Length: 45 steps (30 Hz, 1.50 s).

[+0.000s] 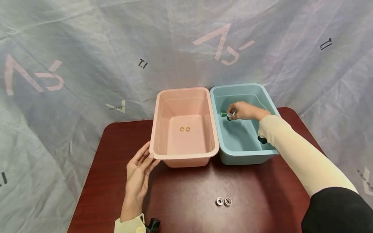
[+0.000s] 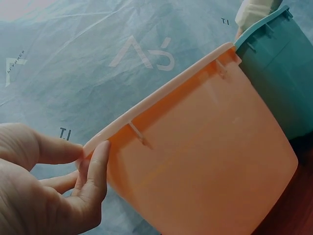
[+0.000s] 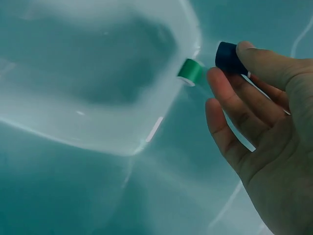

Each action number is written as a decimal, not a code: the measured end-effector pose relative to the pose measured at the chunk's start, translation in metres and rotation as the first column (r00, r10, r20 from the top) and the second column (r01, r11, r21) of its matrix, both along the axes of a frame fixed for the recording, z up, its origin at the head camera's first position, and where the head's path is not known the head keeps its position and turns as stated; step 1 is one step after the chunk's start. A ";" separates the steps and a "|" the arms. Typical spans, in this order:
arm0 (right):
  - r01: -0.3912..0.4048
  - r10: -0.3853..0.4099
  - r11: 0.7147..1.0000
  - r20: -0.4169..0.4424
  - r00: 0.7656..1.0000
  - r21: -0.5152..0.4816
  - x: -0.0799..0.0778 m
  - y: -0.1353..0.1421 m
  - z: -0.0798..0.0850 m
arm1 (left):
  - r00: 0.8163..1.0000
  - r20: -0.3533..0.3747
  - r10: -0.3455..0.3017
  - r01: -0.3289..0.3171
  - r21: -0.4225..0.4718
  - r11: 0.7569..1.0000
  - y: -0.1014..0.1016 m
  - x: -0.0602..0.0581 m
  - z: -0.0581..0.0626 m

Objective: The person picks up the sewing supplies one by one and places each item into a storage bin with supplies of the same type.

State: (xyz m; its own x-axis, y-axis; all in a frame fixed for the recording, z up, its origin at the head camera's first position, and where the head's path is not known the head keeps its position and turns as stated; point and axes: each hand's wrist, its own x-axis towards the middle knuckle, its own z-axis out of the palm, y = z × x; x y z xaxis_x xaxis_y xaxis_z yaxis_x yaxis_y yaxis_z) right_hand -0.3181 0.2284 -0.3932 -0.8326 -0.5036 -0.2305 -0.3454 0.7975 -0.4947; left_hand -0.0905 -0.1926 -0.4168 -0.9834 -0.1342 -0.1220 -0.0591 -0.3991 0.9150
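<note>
Inside the blue tub (image 1: 239, 153), my right hand (image 1: 243, 110) pinches a small dark blue thread spool (image 3: 229, 58) between thumb and fingers. A green thread spool (image 3: 191, 72) lies in that tub just beside it, close to the edge of the tub's floor. My left hand (image 1: 138, 174) grips the front left corner of the pink tub (image 1: 186, 156), thumb and fingers at its rim. On the pink tub's floor are two small yellowish round pieces (image 1: 185, 129), side by side.
Two small silvery round pieces, like bobbins (image 1: 223, 202), sit together on the dark red table (image 1: 186, 191) in front of the tubs. The tubs stand side by side, nearly touching. A grey printed cloth (image 1: 163, 42) hangs behind the table.
</note>
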 end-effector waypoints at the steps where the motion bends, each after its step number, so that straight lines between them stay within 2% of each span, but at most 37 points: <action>1: -0.005 0.005 1.000 0.008 1.000 0.008 -0.001 0.003 -0.004 | 1.000 0.000 -0.001 0.001 0.003 1.000 0.000 0.000 -0.001; 8: -0.054 0.053 0.994 0.010 0.999 0.090 -0.005 0.014 -0.018 | 1.000 -0.016 -0.010 0.010 0.002 1.000 0.002 0.001 0.001; 17: -0.119 0.110 0.970 0.054 0.993 0.211 -0.013 0.009 -0.033 | 1.000 -0.011 0.000 -0.001 -0.016 1.000 -0.001 0.006 0.002; 20: -0.147 0.138 0.965 0.059 0.989 0.217 -0.013 0.009 -0.036 | 1.000 -0.011 0.006 -0.006 -0.023 1.000 0.000 0.007 0.003; 26: -0.132 0.113 0.964 0.093 0.989 0.230 -0.009 0.016 -0.035 | 0.999 -0.021 -0.025 0.024 -0.030 0.999 0.004 0.003 0.003; 30: -0.121 0.088 0.965 0.147 0.985 0.234 -0.008 0.023 -0.027 | 0.999 -0.028 -0.039 0.038 -0.026 0.999 0.007 -0.001 0.004; 34: -0.131 0.084 0.965 0.209 0.974 0.226 -0.007 0.026 -0.010 | 0.999 -0.032 -0.026 0.026 -0.008 1.000 0.008 -0.006 0.003; 40: -0.157 0.111 0.965 0.212 0.971 0.212 0.007 0.020 0.027 | 0.998 -0.037 -0.058 0.057 -0.004 0.998 0.008 -0.010 0.001; 45: -0.203 0.165 0.959 0.193 0.967 0.200 0.019 0.007 0.051 | 0.999 -0.035 -0.027 0.027 0.008 1.000 0.008 -0.010 -0.002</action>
State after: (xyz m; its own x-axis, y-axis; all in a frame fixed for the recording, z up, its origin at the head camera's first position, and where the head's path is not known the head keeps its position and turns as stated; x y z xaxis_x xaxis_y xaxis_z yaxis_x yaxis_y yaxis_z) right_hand -0.2995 0.2358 -0.3425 -0.6682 -0.5661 -0.4827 -0.4207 0.8226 -0.3825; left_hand -0.1003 -0.1848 -0.4187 -0.9903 -0.1068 -0.0885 -0.0379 -0.4058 0.9132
